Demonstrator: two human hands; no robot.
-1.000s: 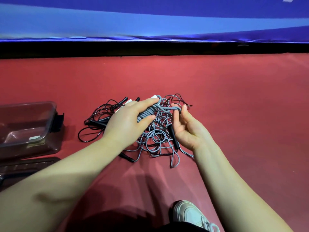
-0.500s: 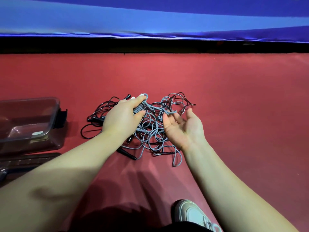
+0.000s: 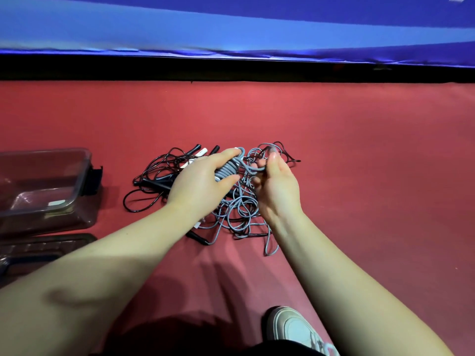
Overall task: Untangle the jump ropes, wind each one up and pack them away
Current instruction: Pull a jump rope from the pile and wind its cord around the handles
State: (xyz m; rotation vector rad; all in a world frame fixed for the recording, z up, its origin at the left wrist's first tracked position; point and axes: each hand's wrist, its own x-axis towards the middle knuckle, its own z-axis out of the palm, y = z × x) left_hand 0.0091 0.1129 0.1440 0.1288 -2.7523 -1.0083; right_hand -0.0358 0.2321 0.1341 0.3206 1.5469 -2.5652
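Left hand [image 3: 198, 183] grips the wound grey rope [image 3: 227, 170]; right hand [image 3: 276, 183], open before, now pinches its loose strand.

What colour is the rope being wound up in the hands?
Grey: the wound rope, gripped by the left hand, shows best in the head view.

You're gripping a smooth, matt grey rope [image 3: 227, 170], seemingly plastic-coated; glossy black cords [image 3: 156, 179] are lying on the matt red floor [image 3: 359, 150] beside a clear, smoky plastic box [image 3: 84, 160].
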